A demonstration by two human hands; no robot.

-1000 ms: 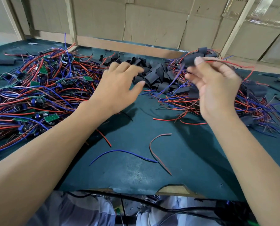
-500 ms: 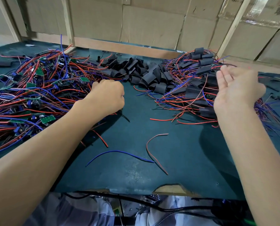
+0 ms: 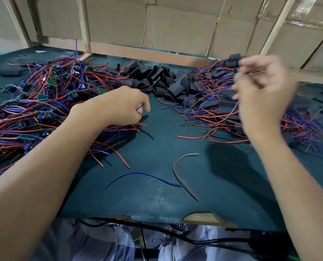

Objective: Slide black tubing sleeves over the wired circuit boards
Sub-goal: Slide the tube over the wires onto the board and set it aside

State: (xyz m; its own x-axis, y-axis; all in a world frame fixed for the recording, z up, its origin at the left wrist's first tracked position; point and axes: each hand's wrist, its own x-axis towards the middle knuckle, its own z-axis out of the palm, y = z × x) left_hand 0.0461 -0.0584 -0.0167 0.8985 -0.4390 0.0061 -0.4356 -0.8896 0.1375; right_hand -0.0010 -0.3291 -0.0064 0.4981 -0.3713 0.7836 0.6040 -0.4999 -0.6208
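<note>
Head view, left to right: a tangle of red and blue wired circuit boards (image 3: 44, 102) covers the left of the green tabletop (image 3: 157, 200). At its near edge the left hand (image 3: 123, 106) is curled, pinching a blue wire (image 3: 140, 108). Loose black tubing sleeves (image 3: 168, 81) lie heaped at centre back. Boards already sleeved (image 3: 221, 102) pile to the right, under the raised, motion-blurred right hand (image 3: 260, 91); whether it holds anything, I cannot tell.
</note>
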